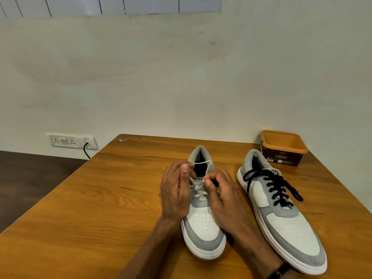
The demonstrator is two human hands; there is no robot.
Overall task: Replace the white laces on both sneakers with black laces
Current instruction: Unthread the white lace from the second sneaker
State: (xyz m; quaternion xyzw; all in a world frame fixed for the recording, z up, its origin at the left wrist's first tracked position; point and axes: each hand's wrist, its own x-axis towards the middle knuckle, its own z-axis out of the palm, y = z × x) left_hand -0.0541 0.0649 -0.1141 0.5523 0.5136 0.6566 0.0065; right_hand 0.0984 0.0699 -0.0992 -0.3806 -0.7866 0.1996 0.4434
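White lace (198, 188) criss-crossed through the eyelets of the grey-and-white left sneaker (203, 222), standing upright near the middle of the wooden table (100, 208), toe toward the camera. One free lace end stretched across the shoe's opening, from the left hand toward the collar's right side. Left hand (176, 190) against the sneaker's left flank, thumb and fingers pinching that lace near the top eyelets. Right hand (223, 196) over the right flank, fingertips pinching a lace strand just below the tongue. Both hands curled, close together above the lacing, not spread. Dark band on the right wrist (280, 270) at the lower edge.

Just to the right, apart from the first shoe, the matching right sneaker (281, 218), angled slightly, toe near the table's front edge. Black lace (275, 188) threaded through it, loose ends trailing over both sides.

Beyond that shoe, at the table's far right corner, an open orange-rimmed brown tub (283, 148). Behind, a pale wall with a white socket panel (71, 140) and a black cord (86, 151) plugged into it, left of the table.
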